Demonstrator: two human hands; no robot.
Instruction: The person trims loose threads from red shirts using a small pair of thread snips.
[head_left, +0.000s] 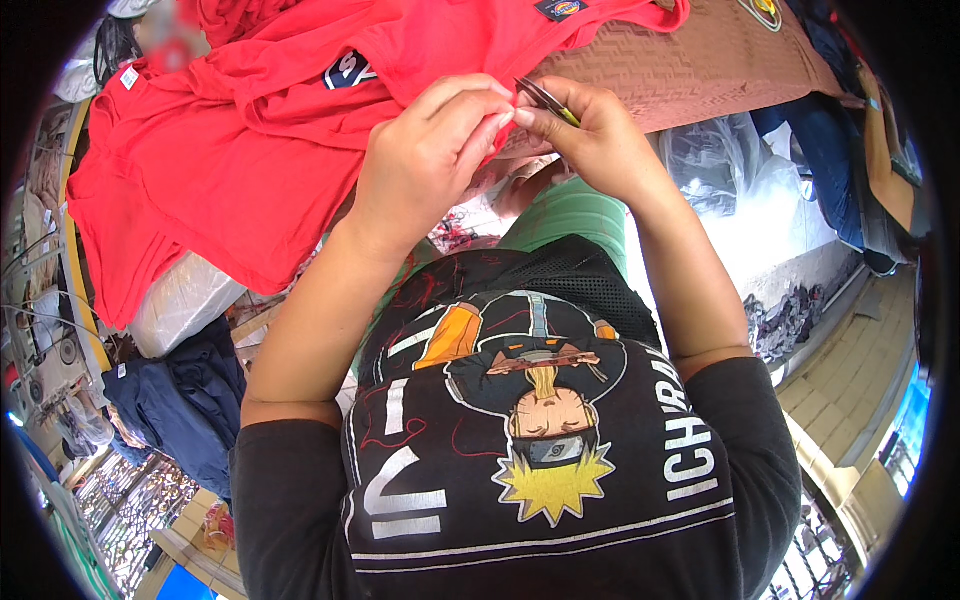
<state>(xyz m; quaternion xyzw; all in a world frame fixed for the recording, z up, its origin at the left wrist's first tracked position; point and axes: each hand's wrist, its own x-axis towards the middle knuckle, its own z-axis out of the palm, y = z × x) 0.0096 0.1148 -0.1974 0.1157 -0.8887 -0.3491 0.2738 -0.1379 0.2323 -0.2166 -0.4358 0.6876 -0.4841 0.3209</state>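
My left hand (425,150) is closed in a pinch on the edge of a bright red garment (230,150). Close beside it, my right hand (605,135) holds a small pair of thread snips (550,103) with dark blades and a yellowish part at the grip. Its thumb and index fingertip almost meet the left fingertips at the cloth. The exact bit of fabric between the fingers is hidden. The rest of the garment spreads to the left over a pile of red cloth, with a dark patch (347,70) and a white tag (129,78) showing.
A brown patterned cover (690,65) lies over the surface ahead. Clear plastic (715,165) hangs to the right, and another person's arm (885,165) shows at the far right. Dark blue cloth (180,400) and a plastic-wrapped bundle (185,300) sit at the left.
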